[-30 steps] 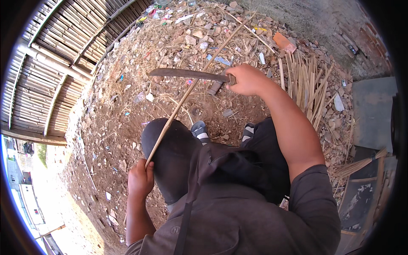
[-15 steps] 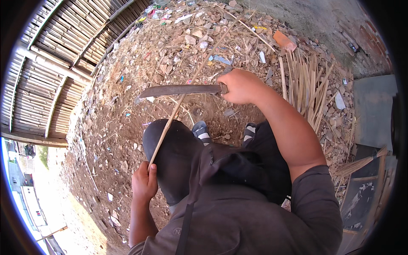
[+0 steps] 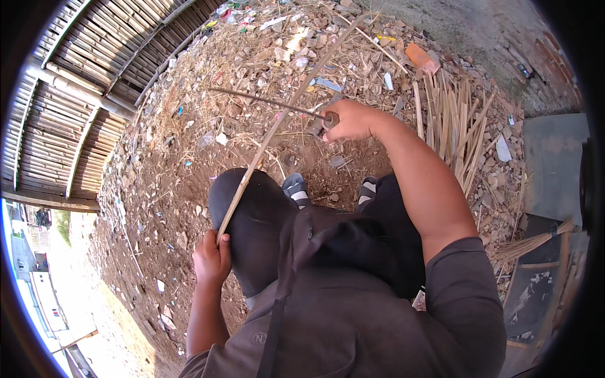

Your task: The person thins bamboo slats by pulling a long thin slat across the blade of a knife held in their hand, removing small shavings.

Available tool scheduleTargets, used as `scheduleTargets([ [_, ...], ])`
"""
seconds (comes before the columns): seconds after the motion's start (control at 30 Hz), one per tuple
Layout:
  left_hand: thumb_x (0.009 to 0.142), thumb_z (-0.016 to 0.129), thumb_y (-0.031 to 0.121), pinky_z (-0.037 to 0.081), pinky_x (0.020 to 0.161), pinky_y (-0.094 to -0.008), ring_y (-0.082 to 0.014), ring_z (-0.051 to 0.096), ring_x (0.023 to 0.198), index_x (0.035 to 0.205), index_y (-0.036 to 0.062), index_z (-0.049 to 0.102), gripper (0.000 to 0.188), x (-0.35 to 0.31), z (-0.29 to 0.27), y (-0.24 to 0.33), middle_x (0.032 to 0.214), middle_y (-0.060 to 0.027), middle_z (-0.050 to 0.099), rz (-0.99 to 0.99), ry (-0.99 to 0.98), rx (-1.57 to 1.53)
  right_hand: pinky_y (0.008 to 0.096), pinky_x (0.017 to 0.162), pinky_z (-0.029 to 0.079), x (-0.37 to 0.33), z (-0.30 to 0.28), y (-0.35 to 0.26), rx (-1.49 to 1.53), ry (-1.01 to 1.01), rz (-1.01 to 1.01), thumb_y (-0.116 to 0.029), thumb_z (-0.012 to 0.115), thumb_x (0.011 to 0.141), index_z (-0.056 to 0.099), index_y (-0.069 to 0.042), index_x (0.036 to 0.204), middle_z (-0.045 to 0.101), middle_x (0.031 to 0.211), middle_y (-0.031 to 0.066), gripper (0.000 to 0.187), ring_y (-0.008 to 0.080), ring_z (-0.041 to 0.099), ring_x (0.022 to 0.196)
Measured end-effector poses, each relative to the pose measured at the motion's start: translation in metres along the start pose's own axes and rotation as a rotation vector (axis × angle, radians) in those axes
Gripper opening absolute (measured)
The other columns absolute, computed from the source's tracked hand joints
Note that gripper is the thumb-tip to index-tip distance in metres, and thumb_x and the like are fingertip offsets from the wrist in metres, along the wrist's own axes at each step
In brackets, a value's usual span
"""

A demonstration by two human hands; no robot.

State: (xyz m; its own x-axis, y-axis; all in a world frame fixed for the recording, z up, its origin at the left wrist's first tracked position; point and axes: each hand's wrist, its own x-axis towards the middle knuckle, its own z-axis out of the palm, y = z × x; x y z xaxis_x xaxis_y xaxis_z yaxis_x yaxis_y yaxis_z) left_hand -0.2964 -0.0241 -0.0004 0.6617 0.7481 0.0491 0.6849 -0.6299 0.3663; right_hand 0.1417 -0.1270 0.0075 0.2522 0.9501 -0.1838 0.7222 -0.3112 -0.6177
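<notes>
At my left knee, my left hand (image 3: 213, 257) is closed round the lower end of a long bamboo strip (image 3: 257, 156). The strip slants away over the knee to the far right, its far end above the littered ground. My right hand (image 3: 350, 121) grips the handle of a machete (image 3: 265, 99) ahead of my feet. Its blade points left and appears thin, nearly edge-on. Blade and strip cross in the picture; whether they touch, I cannot tell.
A pile of split bamboo strips (image 3: 452, 126) lies to the right, near an orange brick (image 3: 422, 58). Bamboo fencing (image 3: 82, 88) stands at the far left. A twig broom (image 3: 532, 242) and a grey panel (image 3: 554, 167) are at the right. Rubble and litter cover the ground.
The machete has turned from showing its flat side to nearly edge-on, and its tip has moved farther away. The strip has also rolled to show a broader face. Both hands keep their grip.
</notes>
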Motion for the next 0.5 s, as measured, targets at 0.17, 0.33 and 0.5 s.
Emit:
scheduleTargets([
  [0.17,0.101,0.054,0.035,0.047,0.061,-0.0535,-0.0465,0.063,0.072,0.097,0.0025,0.060,0.034,0.005,-0.006,-0.005,0.078,-0.0234,0.064,-0.037,-0.030,0.038,0.0402,0.071,0.052,0.006,-0.001,0.000,0.053,0.102,0.036,-0.029,0.075,0.073,0.070,-0.003,0.102,0.069,0.082,0.0150,0.040,0.0278,0.067,0.074],
  [0.33,0.101,0.054,0.036,0.048,0.062,-0.0542,-0.0471,0.063,0.073,0.096,0.0033,0.060,0.033,-0.001,-0.003,-0.009,0.079,-0.0236,0.065,-0.013,-0.005,0.059,0.0443,0.078,0.053,-0.006,-0.007,-0.030,-0.121,0.012,-0.081,-0.026,0.072,0.073,0.069,0.001,0.099,0.070,0.092,0.0193,0.038,0.0349,0.068,0.088],
  [0.5,0.101,0.054,0.035,0.048,0.061,-0.0546,-0.0469,0.063,0.072,0.094,0.0037,0.059,0.033,0.000,-0.007,-0.009,0.077,-0.0235,0.064,0.023,0.018,0.085,0.0429,0.077,0.052,-0.004,-0.029,0.024,0.225,0.337,0.201,-0.024,0.072,0.073,0.069,0.001,0.100,0.069,0.090,0.0207,0.037,0.0354,0.067,0.086],
])
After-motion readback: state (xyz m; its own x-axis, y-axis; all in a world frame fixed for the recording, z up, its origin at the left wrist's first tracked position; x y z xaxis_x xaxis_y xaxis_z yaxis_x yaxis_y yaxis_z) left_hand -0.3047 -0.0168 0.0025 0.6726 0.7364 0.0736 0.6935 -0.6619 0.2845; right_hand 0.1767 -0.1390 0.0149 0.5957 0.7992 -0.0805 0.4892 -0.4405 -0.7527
